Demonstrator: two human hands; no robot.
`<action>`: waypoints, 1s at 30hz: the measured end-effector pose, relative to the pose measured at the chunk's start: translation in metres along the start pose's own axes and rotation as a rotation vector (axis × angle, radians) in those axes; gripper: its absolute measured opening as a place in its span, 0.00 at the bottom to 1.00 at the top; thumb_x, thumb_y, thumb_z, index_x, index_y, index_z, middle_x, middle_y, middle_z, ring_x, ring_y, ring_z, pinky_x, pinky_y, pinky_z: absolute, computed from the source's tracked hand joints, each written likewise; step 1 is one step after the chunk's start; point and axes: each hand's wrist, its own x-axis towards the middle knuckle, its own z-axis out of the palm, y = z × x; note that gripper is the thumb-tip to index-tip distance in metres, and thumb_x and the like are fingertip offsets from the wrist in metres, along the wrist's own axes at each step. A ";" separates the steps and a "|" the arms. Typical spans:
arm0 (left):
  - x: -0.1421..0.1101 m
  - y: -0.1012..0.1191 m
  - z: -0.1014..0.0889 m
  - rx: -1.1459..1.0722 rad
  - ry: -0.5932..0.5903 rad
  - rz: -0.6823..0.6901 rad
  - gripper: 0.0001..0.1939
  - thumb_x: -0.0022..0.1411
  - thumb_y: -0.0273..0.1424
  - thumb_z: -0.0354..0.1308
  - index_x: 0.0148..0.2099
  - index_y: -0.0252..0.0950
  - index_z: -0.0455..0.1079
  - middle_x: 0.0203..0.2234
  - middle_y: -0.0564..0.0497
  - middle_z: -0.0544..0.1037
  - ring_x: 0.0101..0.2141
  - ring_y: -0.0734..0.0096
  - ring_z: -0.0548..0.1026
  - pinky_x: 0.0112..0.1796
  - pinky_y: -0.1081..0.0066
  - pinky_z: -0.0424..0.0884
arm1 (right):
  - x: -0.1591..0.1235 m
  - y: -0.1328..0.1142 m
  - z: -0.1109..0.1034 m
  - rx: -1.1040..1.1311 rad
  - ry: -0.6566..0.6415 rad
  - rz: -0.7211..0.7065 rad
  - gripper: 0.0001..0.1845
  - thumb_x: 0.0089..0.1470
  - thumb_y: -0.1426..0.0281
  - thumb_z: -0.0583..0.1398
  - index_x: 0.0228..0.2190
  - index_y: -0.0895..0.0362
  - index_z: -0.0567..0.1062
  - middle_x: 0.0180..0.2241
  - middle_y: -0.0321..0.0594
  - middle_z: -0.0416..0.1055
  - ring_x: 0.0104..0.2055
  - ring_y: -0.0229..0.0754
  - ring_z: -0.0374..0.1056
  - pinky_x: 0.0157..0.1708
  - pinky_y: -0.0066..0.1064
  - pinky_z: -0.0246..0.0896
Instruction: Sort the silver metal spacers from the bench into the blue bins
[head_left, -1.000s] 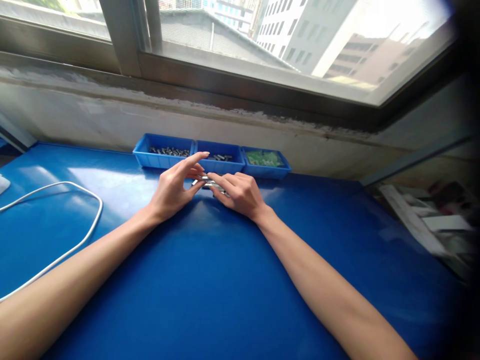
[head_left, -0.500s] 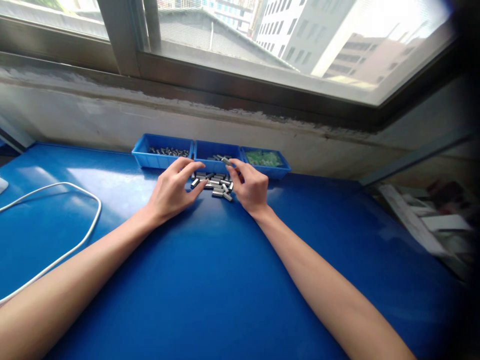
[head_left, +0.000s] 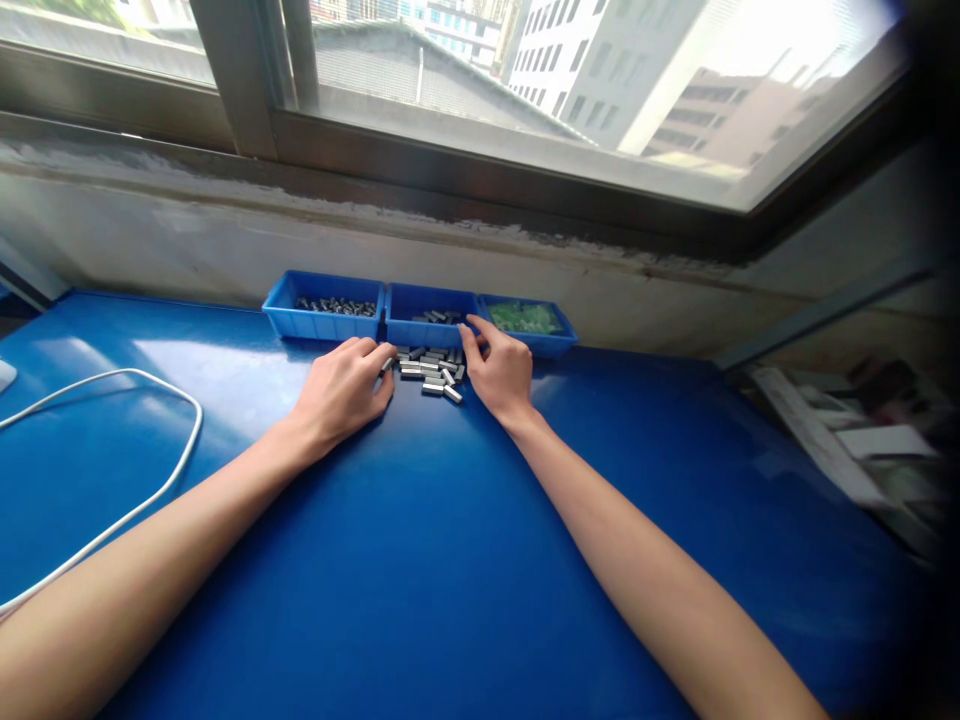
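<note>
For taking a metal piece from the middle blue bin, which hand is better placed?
Probably the right hand: its fingertips are by the middle blue bin, with no piece visible between them. The left hand is farther off and seems to hold a metal piece.

Likely a small workshop; blue bench (head_left: 420, 520), parts bins (head_left: 322, 322) under a window (head_left: 465, 80).

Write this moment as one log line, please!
left hand: pinching metal piece | right hand: by middle bin | loose pieces: between hands

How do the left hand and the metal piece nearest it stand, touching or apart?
Touching: the head view shows the metal piece against the fingertips of the left hand.
</note>
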 end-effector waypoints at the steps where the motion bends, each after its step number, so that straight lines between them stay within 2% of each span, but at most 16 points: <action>1: 0.000 0.000 0.000 0.020 0.004 -0.007 0.11 0.66 0.30 0.54 0.47 0.37 0.74 0.36 0.45 0.78 0.38 0.59 0.76 0.37 0.66 0.73 | 0.000 0.000 0.000 0.003 -0.001 -0.004 0.21 0.66 0.56 0.55 0.49 0.54 0.80 0.32 0.42 0.81 0.34 0.47 0.77 0.35 0.34 0.65; 8: 0.001 -0.005 0.001 0.080 -0.009 -0.038 0.11 0.68 0.34 0.53 0.46 0.36 0.74 0.36 0.44 0.77 0.37 0.59 0.76 0.36 0.66 0.72 | 0.000 -0.004 -0.004 0.028 0.010 -0.006 0.19 0.67 0.58 0.54 0.45 0.53 0.80 0.29 0.39 0.80 0.32 0.44 0.76 0.31 0.31 0.61; 12: 0.001 -0.008 0.002 0.028 -0.010 -0.018 0.12 0.70 0.31 0.51 0.51 0.36 0.72 0.37 0.44 0.78 0.38 0.59 0.77 0.39 0.66 0.73 | 0.000 -0.005 -0.004 0.039 0.003 -0.009 0.18 0.67 0.58 0.53 0.44 0.53 0.79 0.29 0.38 0.79 0.31 0.43 0.75 0.31 0.30 0.60; 16: 0.002 -0.006 0.001 -0.124 0.105 -0.021 0.15 0.71 0.31 0.51 0.57 0.38 0.70 0.42 0.45 0.78 0.42 0.61 0.77 0.45 0.65 0.73 | -0.001 -0.005 -0.004 0.041 0.012 -0.019 0.18 0.68 0.59 0.53 0.43 0.53 0.79 0.30 0.39 0.79 0.31 0.43 0.75 0.31 0.30 0.60; 20: 0.003 -0.003 -0.001 -0.342 0.228 0.000 0.15 0.70 0.30 0.54 0.56 0.39 0.71 0.43 0.48 0.78 0.40 0.67 0.78 0.47 0.68 0.74 | -0.002 -0.007 -0.005 0.032 0.025 -0.058 0.18 0.68 0.59 0.52 0.45 0.54 0.78 0.29 0.38 0.79 0.30 0.42 0.74 0.32 0.30 0.61; 24: 0.004 -0.001 -0.003 -0.446 0.286 0.060 0.13 0.69 0.27 0.56 0.54 0.37 0.73 0.42 0.48 0.79 0.40 0.69 0.79 0.47 0.69 0.74 | -0.005 -0.009 -0.005 0.054 -0.003 -0.179 0.17 0.67 0.62 0.52 0.47 0.54 0.78 0.33 0.39 0.80 0.29 0.40 0.73 0.35 0.30 0.64; 27: 0.004 0.000 -0.002 -0.462 0.302 0.077 0.12 0.69 0.30 0.58 0.53 0.37 0.75 0.42 0.48 0.81 0.40 0.69 0.80 0.47 0.70 0.74 | -0.007 -0.011 -0.007 0.065 -0.063 -0.299 0.18 0.67 0.64 0.52 0.48 0.55 0.77 0.37 0.40 0.80 0.32 0.40 0.74 0.38 0.30 0.65; 30: 0.004 0.001 -0.001 -0.484 0.310 0.073 0.12 0.69 0.33 0.59 0.53 0.38 0.74 0.43 0.48 0.82 0.40 0.68 0.81 0.47 0.69 0.75 | -0.010 -0.013 -0.009 0.053 -0.134 -0.415 0.18 0.67 0.64 0.53 0.51 0.55 0.76 0.37 0.40 0.80 0.34 0.40 0.74 0.40 0.31 0.66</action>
